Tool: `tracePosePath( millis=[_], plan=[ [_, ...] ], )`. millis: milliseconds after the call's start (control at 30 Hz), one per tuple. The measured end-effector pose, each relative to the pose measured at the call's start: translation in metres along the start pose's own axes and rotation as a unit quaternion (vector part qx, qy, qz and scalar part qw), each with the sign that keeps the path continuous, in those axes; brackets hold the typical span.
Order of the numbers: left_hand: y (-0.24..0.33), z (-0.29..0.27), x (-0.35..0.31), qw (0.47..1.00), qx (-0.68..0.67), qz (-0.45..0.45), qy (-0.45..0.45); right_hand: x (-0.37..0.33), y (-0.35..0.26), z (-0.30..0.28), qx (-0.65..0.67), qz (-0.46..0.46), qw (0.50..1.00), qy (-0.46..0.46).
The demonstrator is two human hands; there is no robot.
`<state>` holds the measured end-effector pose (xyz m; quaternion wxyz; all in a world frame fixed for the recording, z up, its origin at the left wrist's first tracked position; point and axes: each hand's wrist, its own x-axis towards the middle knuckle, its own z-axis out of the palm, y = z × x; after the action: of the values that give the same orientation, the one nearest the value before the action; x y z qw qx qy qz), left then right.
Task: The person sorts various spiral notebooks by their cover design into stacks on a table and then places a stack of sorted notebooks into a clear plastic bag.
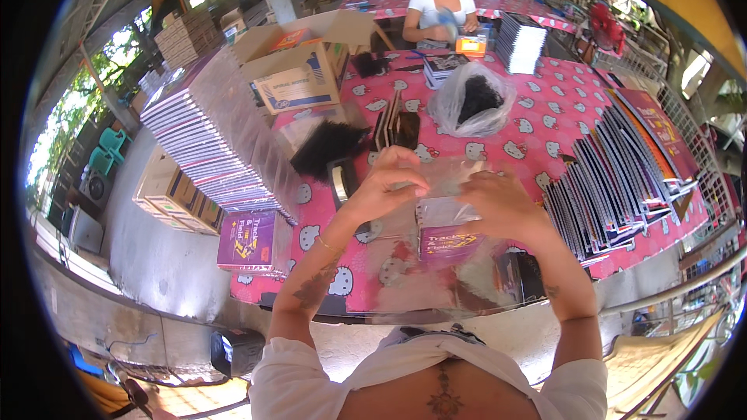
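A purple notebook (447, 241) lies on the table in front of me, its white upper part showing below my hands. Clear plastic film (453, 177) stretches across the space above it, between my two hands. My left hand (387, 189) has its fingers curled, with thumb and fingertips pinched at the film's left side. On the other side my right hand (498, 201) bends over the notebook's upper right corner, fingers closed at the film's edge. Its fingertips are partly hidden and slightly blurred. More clear plastic sheets (393, 264) lie around the notebook.
Tall notebook stacks (226, 140) rise at left, and spiral notebooks (615, 179) lean in a row at right. A tape roll (341, 181), dark bristly bundles (331, 148) and a plastic bag (472, 101) lie beyond my hands. Behind are a cardboard box (292, 74) and a co-worker (441, 12).
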<state>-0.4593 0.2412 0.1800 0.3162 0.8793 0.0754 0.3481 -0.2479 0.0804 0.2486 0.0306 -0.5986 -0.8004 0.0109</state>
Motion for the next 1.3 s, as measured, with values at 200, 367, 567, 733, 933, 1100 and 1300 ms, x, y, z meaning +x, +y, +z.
tracePosePath(
  millis=[200, 367, 567, 733, 933, 1100, 1300],
  plan=[
    [0.005, 0.018, 0.012, 0.999, 0.039, 0.004, -0.018, -0.053, 0.043, 0.031, 0.261, 0.097, 0.888, 0.367],
    [-0.004, 0.052, 0.023, 0.998, 0.056, 0.015, -0.013, -0.051, 0.066, 0.104, 0.318, 0.037, 0.924, 0.209],
    [-0.011, 0.078, 0.021, 0.98, 0.189, 0.006, -0.068, -0.034, 0.065, 0.111, 0.206, -0.11, 0.967, 0.102],
    [-0.003, 0.102, 0.032, 0.96, 0.226, -0.163, 0.038, -0.037, 0.073, 0.119, 0.226, -0.12, 0.961, 0.1],
    [-0.055, 0.073, 0.002, 0.905, -0.173, -0.371, -0.12, 0.024, 0.108, 0.147, 0.598, 0.155, 0.78, 0.101],
    [-0.012, 0.072, 0.024, 0.937, -0.117, -0.326, -0.039, 0.045, 0.101, 0.102, 0.696, 0.039, 0.716, -0.04],
    [0.014, 0.073, 0.023, 0.981, -0.095, -0.132, 0.109, 0.028, 0.103, 0.099, 0.625, -0.061, 0.777, 0.049]
  ],
)
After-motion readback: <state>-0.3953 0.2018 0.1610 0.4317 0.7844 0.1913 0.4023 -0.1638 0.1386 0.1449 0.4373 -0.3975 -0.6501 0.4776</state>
